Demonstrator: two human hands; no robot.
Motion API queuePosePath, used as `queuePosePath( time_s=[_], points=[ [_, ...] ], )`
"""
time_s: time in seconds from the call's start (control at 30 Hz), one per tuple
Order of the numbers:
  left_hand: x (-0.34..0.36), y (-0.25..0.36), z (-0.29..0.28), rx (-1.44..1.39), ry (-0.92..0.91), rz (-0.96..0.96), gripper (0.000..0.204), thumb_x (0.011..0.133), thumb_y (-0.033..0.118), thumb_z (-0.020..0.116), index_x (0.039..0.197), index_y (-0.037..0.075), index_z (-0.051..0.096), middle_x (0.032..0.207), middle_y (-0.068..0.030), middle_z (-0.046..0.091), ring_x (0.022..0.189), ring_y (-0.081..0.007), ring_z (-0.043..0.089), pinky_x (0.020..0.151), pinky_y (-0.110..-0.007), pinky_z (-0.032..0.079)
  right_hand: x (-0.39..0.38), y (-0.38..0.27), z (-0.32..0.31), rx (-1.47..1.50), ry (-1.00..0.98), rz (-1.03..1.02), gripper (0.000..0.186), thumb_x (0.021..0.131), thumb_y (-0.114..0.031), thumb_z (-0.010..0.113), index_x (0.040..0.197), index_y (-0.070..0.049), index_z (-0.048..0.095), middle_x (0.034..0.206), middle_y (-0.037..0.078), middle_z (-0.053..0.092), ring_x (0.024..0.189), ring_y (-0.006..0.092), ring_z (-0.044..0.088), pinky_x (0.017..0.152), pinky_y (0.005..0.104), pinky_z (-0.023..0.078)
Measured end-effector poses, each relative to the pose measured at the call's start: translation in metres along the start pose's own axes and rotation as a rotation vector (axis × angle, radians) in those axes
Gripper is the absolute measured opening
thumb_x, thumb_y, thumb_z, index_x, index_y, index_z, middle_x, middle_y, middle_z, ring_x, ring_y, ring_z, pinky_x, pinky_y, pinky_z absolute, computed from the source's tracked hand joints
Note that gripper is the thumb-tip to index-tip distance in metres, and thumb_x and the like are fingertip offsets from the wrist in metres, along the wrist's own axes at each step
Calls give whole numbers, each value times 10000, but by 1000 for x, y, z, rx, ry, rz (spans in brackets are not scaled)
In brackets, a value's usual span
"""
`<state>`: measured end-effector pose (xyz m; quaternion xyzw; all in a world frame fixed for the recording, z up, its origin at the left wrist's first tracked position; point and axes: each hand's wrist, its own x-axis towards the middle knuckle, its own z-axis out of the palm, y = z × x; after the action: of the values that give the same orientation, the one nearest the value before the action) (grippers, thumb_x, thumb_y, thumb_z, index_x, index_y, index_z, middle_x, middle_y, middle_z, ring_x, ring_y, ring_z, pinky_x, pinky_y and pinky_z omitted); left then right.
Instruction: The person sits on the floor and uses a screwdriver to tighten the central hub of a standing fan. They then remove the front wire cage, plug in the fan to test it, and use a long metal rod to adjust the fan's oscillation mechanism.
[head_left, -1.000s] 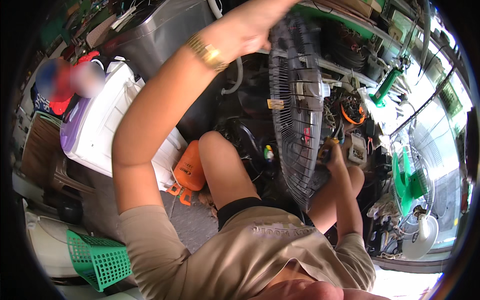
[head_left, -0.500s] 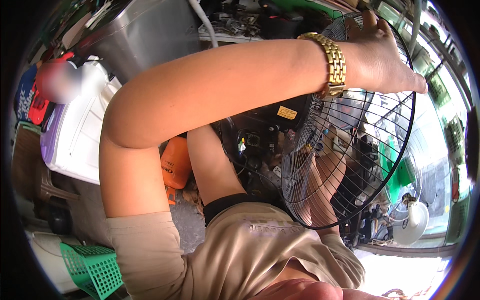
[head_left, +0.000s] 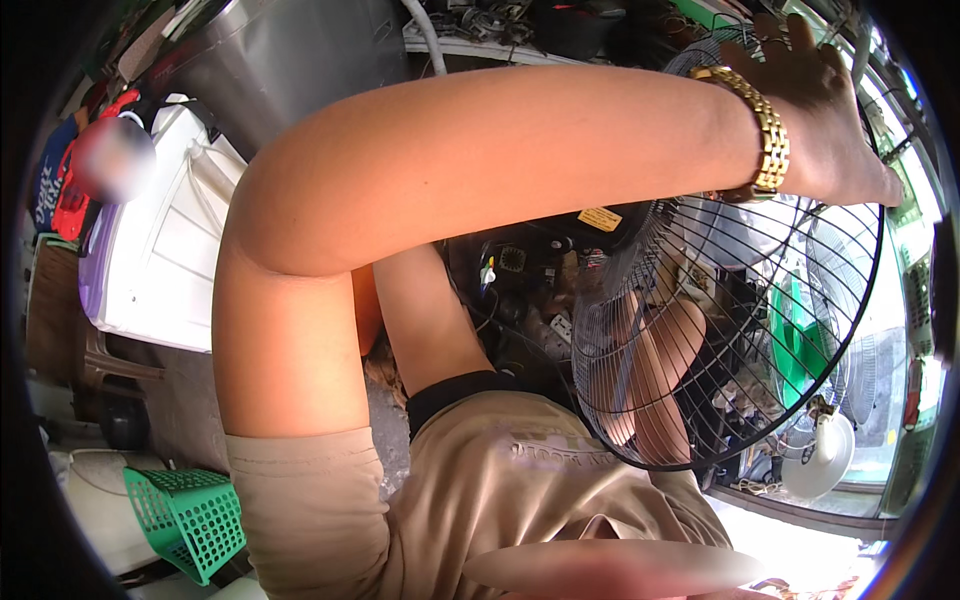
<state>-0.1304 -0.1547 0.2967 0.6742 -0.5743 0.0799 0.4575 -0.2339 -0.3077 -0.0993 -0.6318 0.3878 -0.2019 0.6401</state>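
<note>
A round black wire fan guard (head_left: pixel 735 330) stands tilted in front of me to the right, its open rim facing right. Across the upper part of its rim lies my left hand (head_left: pixel 825 120), palm against the wires. The fingers are spread apart, and the thumb sticks out over the rim. A gold watch (head_left: pixel 765 140) circles that wrist. My right forearm (head_left: pixel 628 370) shows only through the wires of the guard, low down. The fingers of my right hand cannot be made out there. Beside the guard is a dark housing with a yellow label (head_left: pixel 600 218), partly covered by my left arm.
Cluttered dark parts and cables (head_left: pixel 510 300) lie between my legs and the guard. To the left are a white bin (head_left: pixel 165 270) and a green perforated basket (head_left: pixel 195 510). A metal cabinet (head_left: pixel 290 70) stands beyond my arm. A green piece (head_left: pixel 795 340) and a white disc (head_left: pixel 820 455) are at right.
The guard and my left hand have shifted right in the view, and the left fingers are spread wider. My left forearm reaches farther right. An orange object beside my leg is now mostly hidden.
</note>
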Motion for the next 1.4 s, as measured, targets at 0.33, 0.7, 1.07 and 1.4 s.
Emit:
queuePosePath(
  time_s=[0.33,0.7,1.07,1.4],
  points=[
    [18,-11,-1,-283,-185,-25,961,706,560,681,1310,-120,369,1362,-338,326,1203,-353,483,997,-403,430,-9,10,-14,-70,43,9,380,888,-363,508,1083,-44,575,907,111,614,748,248,601,620,370,499],
    [0,-23,-17,-497,-290,-85,923,682,546,718,1260,-117,439,1293,-333,443,1127,-328,560,969,-375,455,-19,14,-21,-101,87,-5,387,886,-355,518,1095,-34,568,933,120,611,782,258,601,645,384,500],
    [-33,-14,-48,-16,-23,-125,980,822,653,432,1390,-110,196,1408,-312,227,1310,-421,241,1088,-523,226,-17,20,-22,-111,130,-39,395,884,-348,528,1107,-24,561,960,128,609,816,269,601,670,398,501],
    [-6,24,-9,512,100,-544,936,794,613,464,1335,-127,274,1310,-309,305,1240,-410,308,1041,-546,288,-21,34,-25,-170,215,-103,403,883,-341,537,1118,-14,554,983,136,607,846,278,602,692,411,502]
  ],
)
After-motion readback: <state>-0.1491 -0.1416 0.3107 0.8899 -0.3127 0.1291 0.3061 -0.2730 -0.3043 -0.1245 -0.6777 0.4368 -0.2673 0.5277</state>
